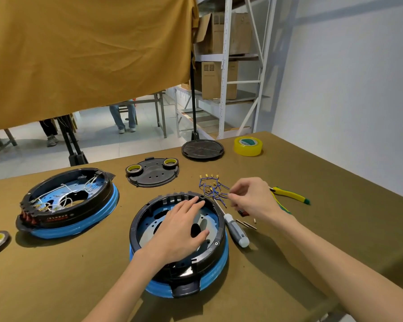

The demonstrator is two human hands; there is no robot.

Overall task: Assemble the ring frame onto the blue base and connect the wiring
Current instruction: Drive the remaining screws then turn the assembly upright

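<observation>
Black ring frame (149,209) is sitting on the blue base (215,270) at lower centre, vented along its far rim. Left hand (180,231) is resting flat inside it; right hand (251,197) is apparently pinching the blue wires (211,188) right of it.

Ring frame (135,225) on base (215,274); wires (211,188) behind-right, screwdriver (235,228) right, 2nd unit (68,203) left.
</observation>
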